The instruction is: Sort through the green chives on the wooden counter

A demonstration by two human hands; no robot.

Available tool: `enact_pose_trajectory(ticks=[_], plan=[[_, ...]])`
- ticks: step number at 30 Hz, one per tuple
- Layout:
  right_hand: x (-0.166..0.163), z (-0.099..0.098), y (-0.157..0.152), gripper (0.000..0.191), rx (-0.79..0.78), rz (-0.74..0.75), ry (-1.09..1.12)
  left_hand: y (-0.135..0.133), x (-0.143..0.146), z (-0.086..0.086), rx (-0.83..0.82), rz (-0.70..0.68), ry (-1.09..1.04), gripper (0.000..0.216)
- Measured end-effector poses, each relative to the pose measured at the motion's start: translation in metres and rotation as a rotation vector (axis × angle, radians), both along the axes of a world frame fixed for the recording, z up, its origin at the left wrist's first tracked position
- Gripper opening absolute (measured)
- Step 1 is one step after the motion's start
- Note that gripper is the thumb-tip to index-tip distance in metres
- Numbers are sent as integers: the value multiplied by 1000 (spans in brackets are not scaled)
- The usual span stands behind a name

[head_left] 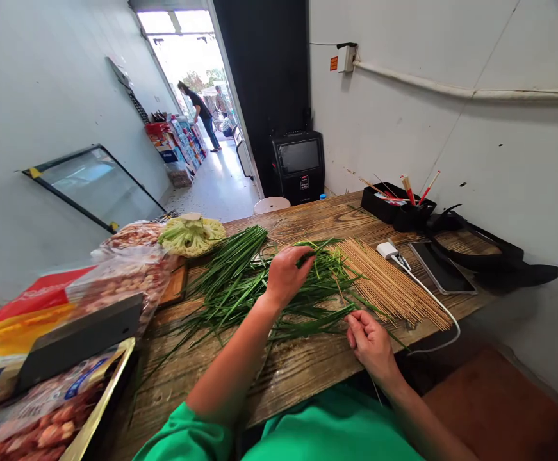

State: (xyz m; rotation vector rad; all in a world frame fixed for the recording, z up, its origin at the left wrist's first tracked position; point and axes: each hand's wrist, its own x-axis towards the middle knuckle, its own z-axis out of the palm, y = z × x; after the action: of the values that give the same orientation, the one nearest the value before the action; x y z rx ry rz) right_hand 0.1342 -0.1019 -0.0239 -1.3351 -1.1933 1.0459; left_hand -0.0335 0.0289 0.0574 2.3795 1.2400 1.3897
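Observation:
My left hand [288,272] is closed over a heap of long green garlic chives [233,275], with a few of the leaves pinched between thumb and fingers. Lower and to the right, near the table's front edge, my right hand [369,342] is closed, fingertips together. A thin bamboo skewer [340,288] seems to run through its grip, one end up toward the chives and the other below the hand. Leaf tips lie against the right fingertips. A flat layer of bamboo skewers [394,285] is spread on the wooden table [302,371], right of the chives.
Cauliflower [192,235], bagged meat [134,275], a cleaver [79,346] and a meat pack [50,426] occupy the left side. At right are a white charger [387,250] with cable, a phone [443,267], a black strap [490,253] and a black box [379,200].

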Motion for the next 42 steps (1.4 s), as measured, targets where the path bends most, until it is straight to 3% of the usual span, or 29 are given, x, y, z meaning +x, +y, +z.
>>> enact_pose_trajectory(ticks=[7,10,12,15,18,20,22,25,27,30,35,42], plan=[[0,-4,0,27,1,7,33,-29,-8,47,370,1,-101,9],[1,-4,0,27,1,5,47,-40,-13,59,488,18,17,12],[1,-3,-1,27,2,2,59,-42,-14,61,483,52,171,14],[1,-2,-2,27,-3,-14,60,-34,-10,48,275,107,463,15],[1,-2,-3,27,-2,-32,72,-16,-8,23,-60,44,681,16],[1,-2,-2,28,-8,-40,99,-5,-12,9,-260,-30,703,16],[0,-1,-2,29,-22,-42,132,4,-18,2,-360,-32,656,17],[-1,1,-1,30,-46,-36,167,10,-26,-2,-369,-4,596,19],[-1,2,-1,30,-50,-32,173,11,-24,-5,-371,-62,610,20],[-2,3,-2,30,-48,-33,173,11,-15,-15,-354,-156,659,20],[-2,4,-3,30,-65,-33,139,9,-1,-32,-318,-153,685,14],[0,3,-2,30,-50,-22,108,3,2,-21,-413,-155,391,20]])
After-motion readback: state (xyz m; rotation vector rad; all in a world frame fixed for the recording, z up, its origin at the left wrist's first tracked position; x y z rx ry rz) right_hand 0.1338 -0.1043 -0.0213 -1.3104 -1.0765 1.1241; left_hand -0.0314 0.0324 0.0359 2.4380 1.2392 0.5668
